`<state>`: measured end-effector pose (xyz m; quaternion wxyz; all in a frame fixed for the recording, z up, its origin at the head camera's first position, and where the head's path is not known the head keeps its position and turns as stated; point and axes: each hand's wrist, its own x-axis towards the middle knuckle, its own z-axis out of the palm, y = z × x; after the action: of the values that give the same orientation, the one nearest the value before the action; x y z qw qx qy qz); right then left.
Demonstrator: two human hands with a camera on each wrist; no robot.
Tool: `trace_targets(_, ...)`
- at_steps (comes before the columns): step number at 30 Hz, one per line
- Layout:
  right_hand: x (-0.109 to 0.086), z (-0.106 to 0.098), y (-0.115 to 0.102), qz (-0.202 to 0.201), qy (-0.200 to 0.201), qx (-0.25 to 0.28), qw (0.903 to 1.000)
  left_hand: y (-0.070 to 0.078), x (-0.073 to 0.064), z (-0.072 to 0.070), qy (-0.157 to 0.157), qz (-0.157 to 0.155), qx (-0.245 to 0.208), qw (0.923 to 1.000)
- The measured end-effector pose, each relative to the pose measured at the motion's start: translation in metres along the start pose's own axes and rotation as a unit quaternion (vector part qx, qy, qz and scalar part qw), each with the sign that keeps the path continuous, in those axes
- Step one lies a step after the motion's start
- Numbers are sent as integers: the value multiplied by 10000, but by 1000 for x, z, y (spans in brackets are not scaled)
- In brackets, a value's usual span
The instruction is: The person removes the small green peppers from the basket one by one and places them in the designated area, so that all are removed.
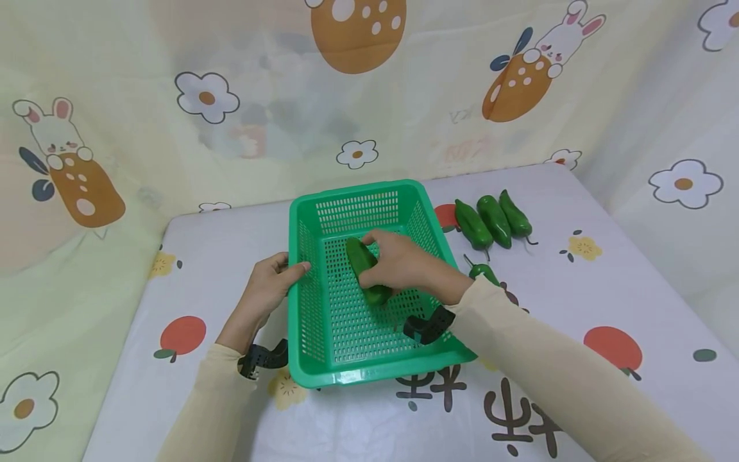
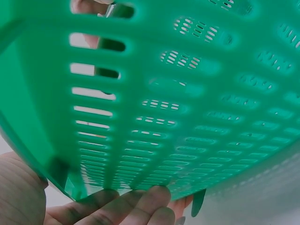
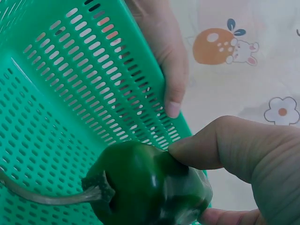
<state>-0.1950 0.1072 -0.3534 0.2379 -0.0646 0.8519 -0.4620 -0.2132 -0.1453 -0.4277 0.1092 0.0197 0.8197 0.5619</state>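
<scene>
A green plastic basket [image 1: 314, 372] with slotted walls sits on the table in the head view. My left hand [image 1: 271, 282] grips its left rim, thumb over the top edge and fingers along the outside wall; the left wrist view shows those fingers [image 2: 150, 201] against the slats. Inside the basket, my right hand [image 1: 395, 263] pinches a green pepper [image 1: 362, 258] between thumb and fingers. The right wrist view shows the pepper [image 3: 145, 183] close up, its curved stem pointing left and the thumb pressing on its side.
Right of the basket, three green peppers [image 1: 494, 221] lie side by side on the printed tablecloth [image 1: 577, 295]. Another pepper [image 1: 484, 273] lies nearer, partly hidden by the right sleeve. A patterned curtain [image 1: 277, 128] hangs behind the table.
</scene>
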Motion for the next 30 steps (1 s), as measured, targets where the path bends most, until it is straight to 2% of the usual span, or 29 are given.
trace_targets(11, -8, -17, 1, 7, 91, 171, 9998, 0, -1, 0, 16, -40, 53, 10000)
trace_targets(22, -16, -34, 9, 27, 256, 46, 9997, 1, 0, -1, -1, 69, 101, 9999)
trace_targets(30, -21, -43, 10, 60, 349, 43, 9994, 1, 0, -2, 2, 34, 76, 10000)
